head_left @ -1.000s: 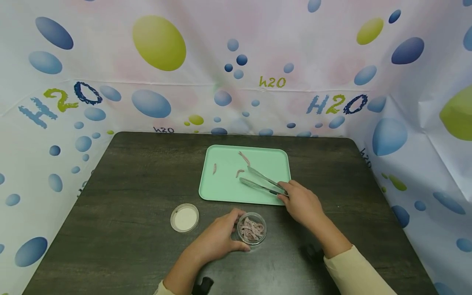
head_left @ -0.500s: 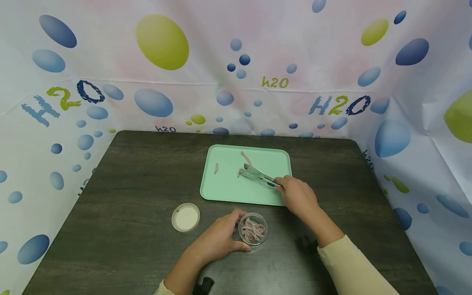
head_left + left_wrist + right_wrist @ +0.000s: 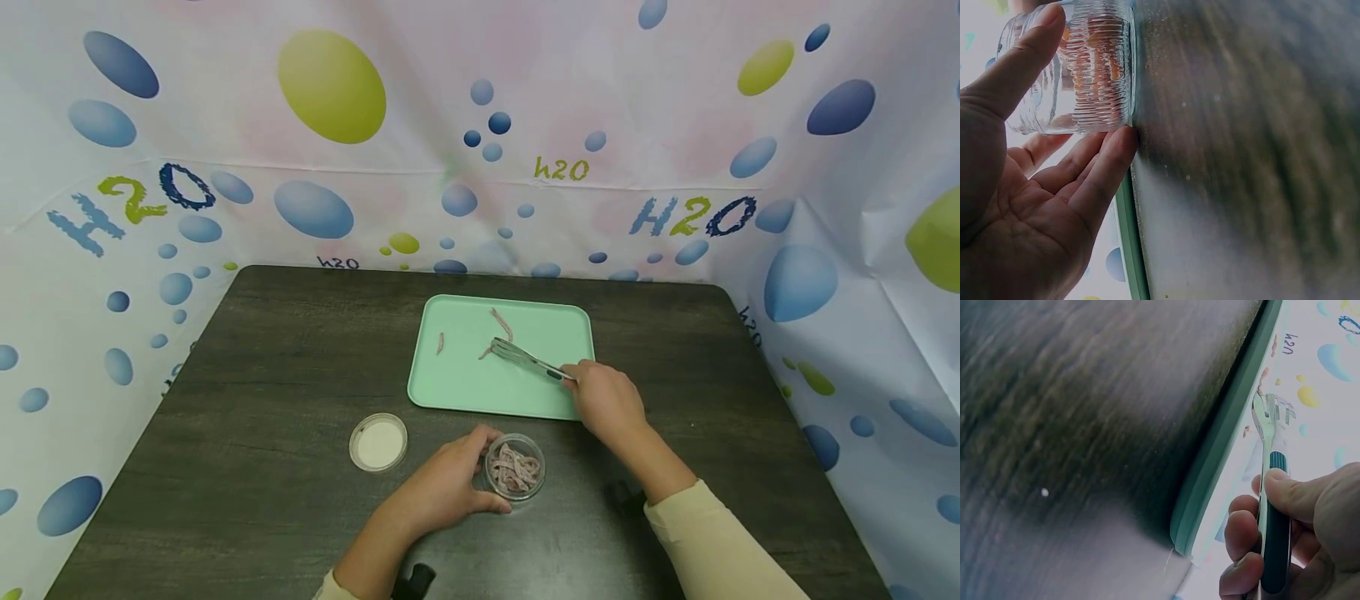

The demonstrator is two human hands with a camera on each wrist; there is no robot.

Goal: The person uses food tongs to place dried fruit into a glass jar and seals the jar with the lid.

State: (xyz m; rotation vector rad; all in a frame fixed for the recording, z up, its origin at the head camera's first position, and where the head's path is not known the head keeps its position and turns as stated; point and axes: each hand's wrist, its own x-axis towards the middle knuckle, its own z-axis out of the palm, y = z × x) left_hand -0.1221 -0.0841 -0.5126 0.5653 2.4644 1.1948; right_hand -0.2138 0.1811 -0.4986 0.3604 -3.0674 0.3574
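My right hand [image 3: 603, 400] grips a pair of metal tongs [image 3: 525, 359] over the mint-green tray [image 3: 457, 392]; its arms are squeezed together, tips at a small pink strip [image 3: 485, 352]. Two more pink strips [image 3: 501, 321] [image 3: 440, 342] lie on the tray. In the right wrist view my fingers [image 3: 1254, 537] curl round the tongs' dark handle [image 3: 1274, 550]. My left hand [image 3: 450, 483] cups a small ribbed glass dish [image 3: 513, 467] full of pink strips, thumb and fingers against its side. The left wrist view shows the dish [image 3: 1079, 69] between my thumb [image 3: 1022, 56] and fingers.
A round white lid [image 3: 378, 442] lies on the dark wood table [image 3: 262, 400], left of my left hand. Printed bubble-pattern sheets wall in the table at the back and both sides.
The tongs have gone from spread apart to squeezed together, and their tips moved left onto the small strip in the tray's middle. My left hand and the dish stayed put.
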